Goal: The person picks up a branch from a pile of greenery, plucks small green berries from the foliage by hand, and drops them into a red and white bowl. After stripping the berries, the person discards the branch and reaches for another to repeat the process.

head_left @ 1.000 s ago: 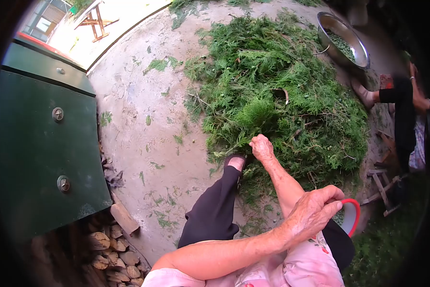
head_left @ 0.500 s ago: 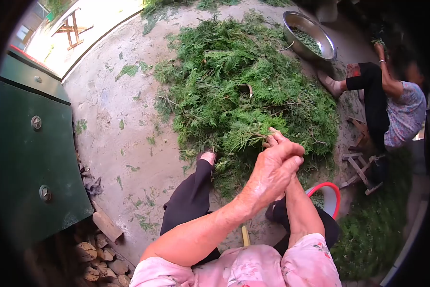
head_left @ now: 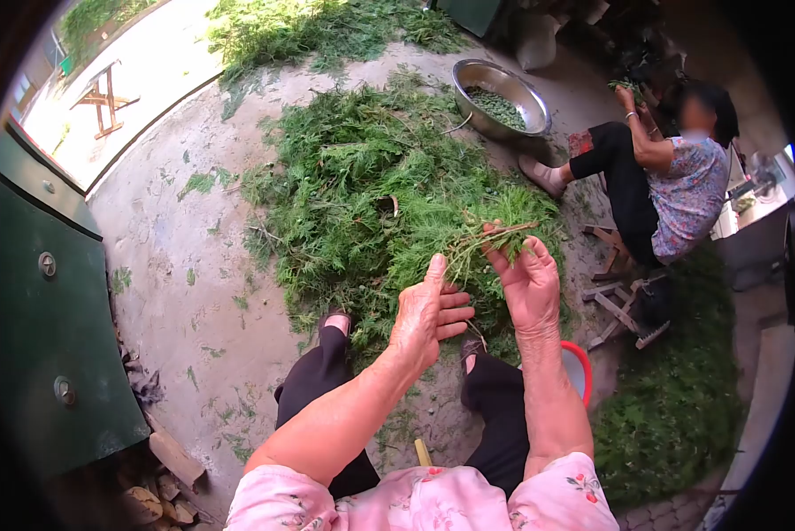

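Observation:
A green sprig with a brown woody stem (head_left: 503, 232) hangs above the large pile of cut evergreen branches (head_left: 353, 186). My right hand (head_left: 532, 285) pinches this sprig between fingers and thumb, at the pile's right part. To its left is my left hand (head_left: 428, 314), fingers spread and thumb up, with nothing held in it. The sprig's leafy end reaches over toward the left thumb. Below my right forearm, a red-rimmed bucket (head_left: 583, 372) is partly hidden.
A metal basin (head_left: 503, 102) with small green pieces stands beyond the pile. At the right a person (head_left: 694, 186) sits holding greenery, near a wooden stool (head_left: 623, 310). A green cabinet (head_left: 52, 310) stands left, firewood (head_left: 176, 460) below it. More greenery (head_left: 672, 416) lies lower right.
My hands, close together before, have come apart; the left is now spread open and the right holds the sprig up in view. The camera view has shifted, moving the pile and basin leftward.

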Demonstrator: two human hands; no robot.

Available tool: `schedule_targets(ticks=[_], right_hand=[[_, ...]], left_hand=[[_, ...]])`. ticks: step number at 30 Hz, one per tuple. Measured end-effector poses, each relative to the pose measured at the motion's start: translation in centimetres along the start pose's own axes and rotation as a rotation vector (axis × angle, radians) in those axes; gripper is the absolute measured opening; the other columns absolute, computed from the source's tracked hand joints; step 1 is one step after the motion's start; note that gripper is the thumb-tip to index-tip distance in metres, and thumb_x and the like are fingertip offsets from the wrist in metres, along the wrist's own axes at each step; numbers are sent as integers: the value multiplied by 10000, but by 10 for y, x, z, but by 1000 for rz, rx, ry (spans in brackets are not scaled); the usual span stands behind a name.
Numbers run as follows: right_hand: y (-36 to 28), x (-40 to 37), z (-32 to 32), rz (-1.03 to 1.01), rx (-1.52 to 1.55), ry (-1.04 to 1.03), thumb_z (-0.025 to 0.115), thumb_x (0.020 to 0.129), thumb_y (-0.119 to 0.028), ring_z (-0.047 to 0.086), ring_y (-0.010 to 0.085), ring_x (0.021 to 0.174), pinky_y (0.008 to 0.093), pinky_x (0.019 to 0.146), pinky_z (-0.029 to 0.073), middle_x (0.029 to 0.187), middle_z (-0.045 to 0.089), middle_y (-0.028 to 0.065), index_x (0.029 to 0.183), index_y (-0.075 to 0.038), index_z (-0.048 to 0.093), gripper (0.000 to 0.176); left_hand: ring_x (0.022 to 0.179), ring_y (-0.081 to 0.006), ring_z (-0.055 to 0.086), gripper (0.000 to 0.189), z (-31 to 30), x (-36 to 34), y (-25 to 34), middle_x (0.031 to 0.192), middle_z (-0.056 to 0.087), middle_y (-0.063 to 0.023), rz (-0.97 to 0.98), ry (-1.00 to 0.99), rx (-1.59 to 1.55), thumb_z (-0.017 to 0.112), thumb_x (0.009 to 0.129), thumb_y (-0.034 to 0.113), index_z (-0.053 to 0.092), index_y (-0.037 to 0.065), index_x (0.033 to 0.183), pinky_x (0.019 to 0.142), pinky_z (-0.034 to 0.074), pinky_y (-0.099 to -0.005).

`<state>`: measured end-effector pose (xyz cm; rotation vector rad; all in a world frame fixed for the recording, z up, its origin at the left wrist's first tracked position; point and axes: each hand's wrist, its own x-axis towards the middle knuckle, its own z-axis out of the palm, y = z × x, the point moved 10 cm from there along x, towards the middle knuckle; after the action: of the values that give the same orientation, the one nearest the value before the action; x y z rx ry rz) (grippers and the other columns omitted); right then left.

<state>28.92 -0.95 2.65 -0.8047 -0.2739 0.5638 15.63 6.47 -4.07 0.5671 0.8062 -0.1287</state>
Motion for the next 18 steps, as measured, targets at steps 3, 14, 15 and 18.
schedule_targets(ticks=[3, 14, 15, 18], right_hand=[[-12, -22, 22, 37, 27, 11, 541, 869, -102, 575, 278, 969, 370, 848, 490, 1015, 609, 159, 969, 37, 592, 179], [-26, -43, 0, 209, -802, -304, 633, 774, -115, 563, 153, 783, 278, 733, 436, 798, 619, 64, 789, 25, 632, 141], [-22, -43, -22, 327, -857, -183, 643, 769, -107, 566, 138, 747, 259, 708, 443, 800, 620, 59, 805, 23, 637, 135], [-53, -35, -35, -48, -1076, 101, 625, 783, -39, 565, 108, 699, 241, 656, 449, 799, 606, 24, 848, 33, 620, 97]], left_hand=[[891, -262, 604, 642, 29, 3, 16, 960, 600, -108, 137, -183, -248, 575, 783, 588, 502, 57, 1135, 744, 505, -366], [736, -225, 624, 102, 33, 15, 31, 809, 644, -94, 215, -131, -277, 592, 765, 83, 609, 12, 835, 725, 513, -355], [739, -227, 627, 119, 36, 14, 34, 813, 648, -97, 216, -158, -276, 601, 746, 73, 609, 7, 845, 735, 517, -365], [722, -226, 630, 125, 30, 19, 31, 798, 647, -98, 218, -113, -226, 607, 731, 64, 610, 2, 839, 714, 528, -368]])
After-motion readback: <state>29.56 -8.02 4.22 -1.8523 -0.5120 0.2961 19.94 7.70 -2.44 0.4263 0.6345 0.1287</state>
